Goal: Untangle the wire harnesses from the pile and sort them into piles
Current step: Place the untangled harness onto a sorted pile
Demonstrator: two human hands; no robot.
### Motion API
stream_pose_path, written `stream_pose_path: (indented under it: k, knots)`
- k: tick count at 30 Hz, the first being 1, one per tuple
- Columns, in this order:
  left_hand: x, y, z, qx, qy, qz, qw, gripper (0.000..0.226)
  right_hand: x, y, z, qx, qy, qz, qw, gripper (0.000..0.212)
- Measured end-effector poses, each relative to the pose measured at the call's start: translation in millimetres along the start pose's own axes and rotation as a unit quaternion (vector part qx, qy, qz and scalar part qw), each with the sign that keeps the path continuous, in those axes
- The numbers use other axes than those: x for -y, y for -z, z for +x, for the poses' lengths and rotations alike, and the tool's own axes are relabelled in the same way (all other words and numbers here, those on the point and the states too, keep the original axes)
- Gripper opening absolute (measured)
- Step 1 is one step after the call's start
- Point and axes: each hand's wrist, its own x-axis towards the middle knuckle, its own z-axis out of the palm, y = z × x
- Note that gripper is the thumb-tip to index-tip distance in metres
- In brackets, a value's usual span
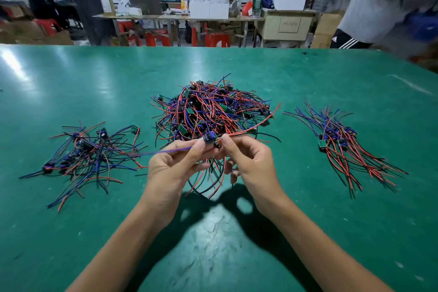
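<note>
From the head camera, a green table [308, 220] fills most of the frame. At its centre lies the big tangled pile [211, 109] of red, blue and black wires with small green boards. Just below that pile, both hands are raised over the table. The left hand [173, 168] pinches a small dark part [209, 138] of one wire harness between thumb and fingertips, and a blue wire [166, 151] runs from it out to the left. The right hand [246, 163] pinches a red wire [251, 127] of the same harness, which arcs up and to the right across the pile. More wires hang down between the hands. At centre left lies a loose sorted pile [90, 156]; at centre right, a neater pile [343, 147] with wires lying roughly parallel. Along the top of the frame, people stand and sit at work benches [180, 18].
</note>
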Motion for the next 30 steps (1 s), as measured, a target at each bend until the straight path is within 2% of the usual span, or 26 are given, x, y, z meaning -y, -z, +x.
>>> stream_pose_path:
  k: [5,9,12,14,18,21,23,30]
  knots:
    - [1,2,-3,0.012,-0.085,0.105,0.991,0.021,6,4,3,0.015,-0.061,0.027,0.998,0.023]
    - [8,2,0,0.009,-0.133,0.219,0.967,0.021,13,11,12,0.042,-0.11,0.045,0.992,0.021]
    - [8,2,0,0.007,-0.064,0.177,0.982,0.017,18,21,17,0.073,-0.116,0.018,0.99,0.016]
    - [4,-1,-3,0.04,0.001,0.117,0.992,0.029,15,25,18,0.089,-0.095,-0.041,0.991,0.021]
    - [6,-6,-8,0.085,0.019,0.125,0.988,0.032,8,23,15,0.107,-0.025,-0.132,0.985,0.03]
    - [10,-4,-7,0.082,0.047,0.134,0.986,0.028,3,26,14,0.099,0.052,-0.278,0.954,0.023]
    - [10,-3,-6,0.084,0.066,0.123,0.987,0.023,0,29,15,0.09,0.07,-0.332,0.936,0.02]
    - [9,-1,-4,0.071,0.087,0.098,0.989,0.024,-3,25,17,0.043,0.026,-0.232,0.971,0.007]
